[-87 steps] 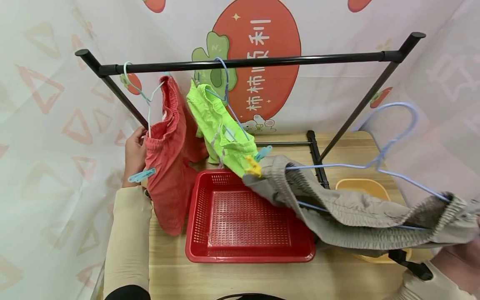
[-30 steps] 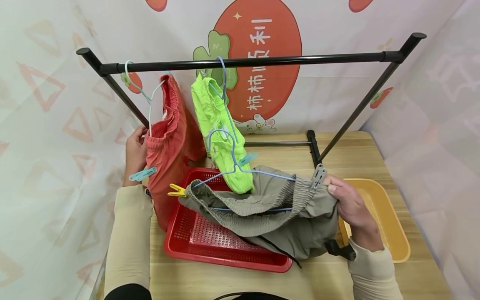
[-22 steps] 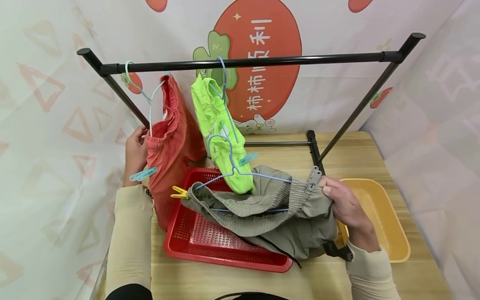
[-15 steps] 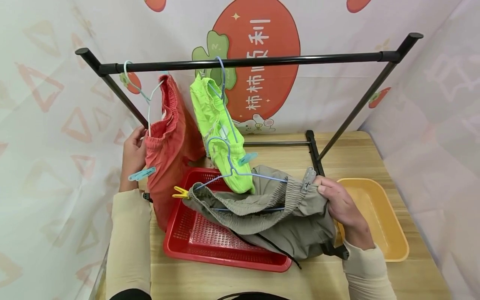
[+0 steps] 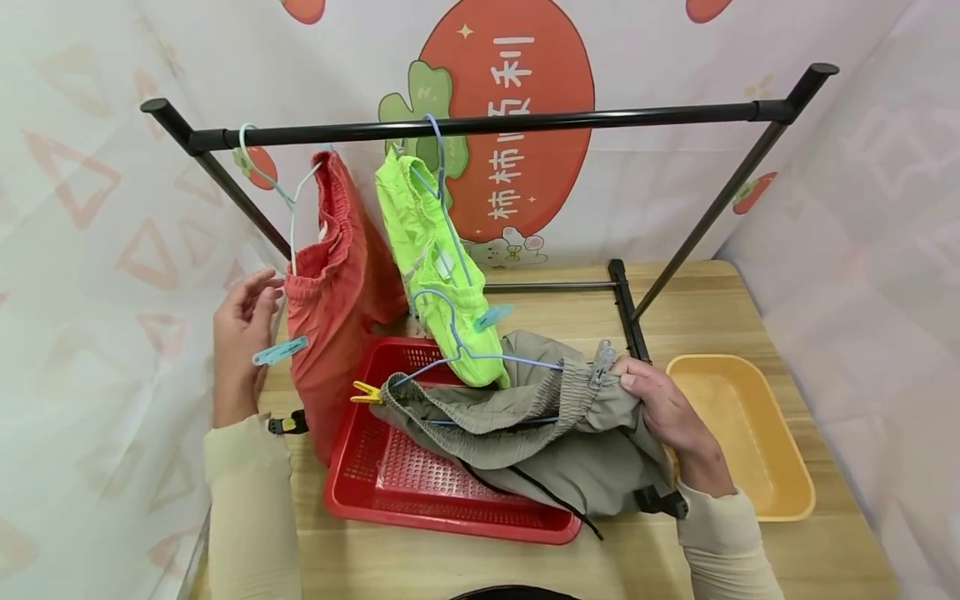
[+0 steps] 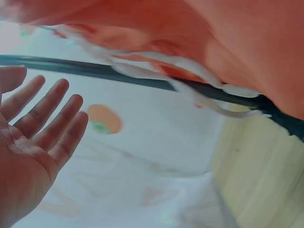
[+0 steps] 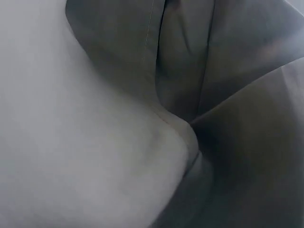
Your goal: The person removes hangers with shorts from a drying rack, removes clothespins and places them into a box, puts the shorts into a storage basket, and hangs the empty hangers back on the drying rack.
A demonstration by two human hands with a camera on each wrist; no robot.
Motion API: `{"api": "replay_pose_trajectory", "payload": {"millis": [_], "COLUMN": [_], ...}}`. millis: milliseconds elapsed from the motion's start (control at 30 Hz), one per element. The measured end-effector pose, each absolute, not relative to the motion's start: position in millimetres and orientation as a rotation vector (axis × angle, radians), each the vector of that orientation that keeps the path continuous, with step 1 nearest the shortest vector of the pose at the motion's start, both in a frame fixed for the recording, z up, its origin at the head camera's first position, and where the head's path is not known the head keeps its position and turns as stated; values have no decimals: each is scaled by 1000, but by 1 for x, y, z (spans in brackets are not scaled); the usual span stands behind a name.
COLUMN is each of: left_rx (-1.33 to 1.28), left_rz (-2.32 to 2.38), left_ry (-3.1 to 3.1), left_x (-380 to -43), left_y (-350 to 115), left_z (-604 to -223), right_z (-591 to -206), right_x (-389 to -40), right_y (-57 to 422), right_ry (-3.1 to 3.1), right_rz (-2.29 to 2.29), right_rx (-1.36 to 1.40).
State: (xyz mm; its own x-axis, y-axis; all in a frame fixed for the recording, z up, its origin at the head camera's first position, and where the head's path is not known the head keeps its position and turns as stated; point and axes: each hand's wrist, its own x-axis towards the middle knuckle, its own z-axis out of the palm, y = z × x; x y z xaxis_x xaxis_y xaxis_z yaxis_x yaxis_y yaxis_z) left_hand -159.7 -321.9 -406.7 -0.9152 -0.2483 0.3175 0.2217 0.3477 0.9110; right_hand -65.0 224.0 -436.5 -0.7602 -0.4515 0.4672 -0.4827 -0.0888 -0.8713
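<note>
My right hand grips the waistband side of grey-green pants on a blue hanger, beside a grey clothespin. A yellow clothespin clips the other end of the waistband. In the right wrist view, grey cloth fills most of the picture. My left hand is apart from the rack's left post, its fingers loosely spread; the left wrist view shows its open palm. Beside it, red pants hang from a pale green hanger, with a blue clothespin on the waistband.
A black rack spans the table. Bright green shorts hang from its bar, their lower end just behind the blue hanger's hook. A red basket stands below, partly under the grey pants. To the right is a yellow tray.
The right hand has brought the grey pants and hanger from the right to over the red basket, which is now turned slightly. The left hand has let go of the rack post and moved left.
</note>
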Motion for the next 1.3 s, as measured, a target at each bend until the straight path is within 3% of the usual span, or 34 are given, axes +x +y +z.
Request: {"api": "replay_pose_trajectory", "payload": {"millis": [300,400,500,633,833,1100,1300], "left_rx": [-112,-281,-496,-638,-486,-495,-504], "left_rz": [-1371,-1266,-1171,-1120,-1043,-1073,-1089], "left_ry": [-1777,-1696,-1767,-2160,-2589,-2719,-2794], "left_x": [-65,-34,-19,-10,-15,-30,-32], "left_y": [-283,-256,-235,-219,-219,-235,-241], "left_z": [-352,-337,-346,-381,-421,-436,-439], "right_z": [-439,-438,-438,-440,-442,-443,-446], "right_x": [-60,-57,-55,-52,-47,-45,-38], "right_y": [224,224,225,226,226,222,225], "right_ry": [-2139,-2159,-2153,-2149,-2125,-2020,-2129], "right_rz": [2037,2026,2029,2072,2145,2204,2132], "right_rx": [1054,1027,1003,979,935,1005,897]}}
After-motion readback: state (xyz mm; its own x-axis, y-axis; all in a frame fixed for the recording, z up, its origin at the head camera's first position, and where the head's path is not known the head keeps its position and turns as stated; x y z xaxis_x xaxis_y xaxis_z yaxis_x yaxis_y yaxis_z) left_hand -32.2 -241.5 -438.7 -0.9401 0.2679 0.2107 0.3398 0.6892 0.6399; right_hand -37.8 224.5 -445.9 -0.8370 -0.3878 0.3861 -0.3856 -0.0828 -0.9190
